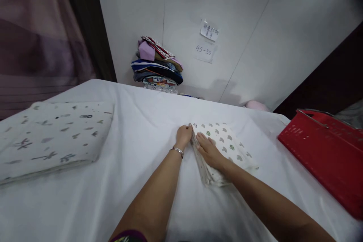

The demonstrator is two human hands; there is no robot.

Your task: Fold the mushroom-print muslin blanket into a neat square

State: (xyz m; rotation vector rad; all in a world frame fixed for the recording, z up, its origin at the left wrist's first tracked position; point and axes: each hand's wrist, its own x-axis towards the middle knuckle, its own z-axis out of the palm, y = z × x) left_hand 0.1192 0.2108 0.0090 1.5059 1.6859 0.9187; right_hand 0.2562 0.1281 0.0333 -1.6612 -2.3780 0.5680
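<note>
A folded white cloth [231, 143] with grey mushroom shapes and a few green marks lies on the white-covered table, its layers showing along the left side. At its far left corner, my left hand [184, 135] is closed, with thumb and fingertips pinching the edge. My right hand [211, 153] rests palm down on top near the left edge, fingers stretched out and together. A second, larger folded cloth [64, 132], pale with grey plant-like prints, lies apart on the left of the table.
A red plastic basket [323, 155] with a metal handle stands at the right. Folded clothes [159, 64] are piled beyond the table's far edge, against a white wall. Handwritten paper notes [208, 41] are stuck there. A pinkish curtain [42, 34] hangs at the left.
</note>
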